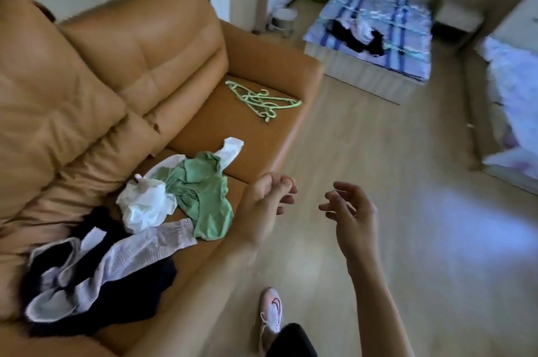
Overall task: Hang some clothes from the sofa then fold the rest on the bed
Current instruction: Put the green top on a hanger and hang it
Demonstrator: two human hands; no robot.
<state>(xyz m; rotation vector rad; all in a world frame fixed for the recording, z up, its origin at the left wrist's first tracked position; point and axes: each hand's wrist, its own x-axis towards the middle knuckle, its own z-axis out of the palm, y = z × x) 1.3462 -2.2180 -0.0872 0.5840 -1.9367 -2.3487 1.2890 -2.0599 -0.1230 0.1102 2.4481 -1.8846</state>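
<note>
Left hand (266, 205) and right hand (353, 212) hover lower centre, fingers loosely curled, empty. Crumpled green cotton garment (203, 196), centre-left on tan leather sofa (203, 123), looks light and limp; probably best pinched at the shoulders.

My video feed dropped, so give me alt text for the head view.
Left hand and right hand hover empty, fingers loosely curled, beside a tan sofa. On its seat lie a heap of clothes and, farther along, green hangers. Across the room, more clothes lie on a blue-checked bed.
</note>
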